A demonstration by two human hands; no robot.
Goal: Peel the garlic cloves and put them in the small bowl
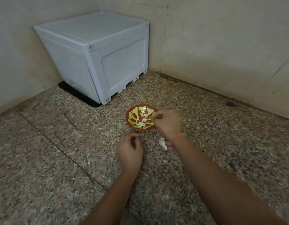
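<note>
1 bowl (126,118); ~10 cloves (141,123); right hand (167,123) pinches clove (150,119); left hand (130,151) curled, unclear

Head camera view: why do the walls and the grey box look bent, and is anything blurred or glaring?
In the head view, the wide-angle lens bows the grey box and the wall seams toward the edges. The light is soft and even, with no glare and only faint shadows on the speckled floor. The small bowl and garlic cloves look slightly soft, without fine detail.
</note>
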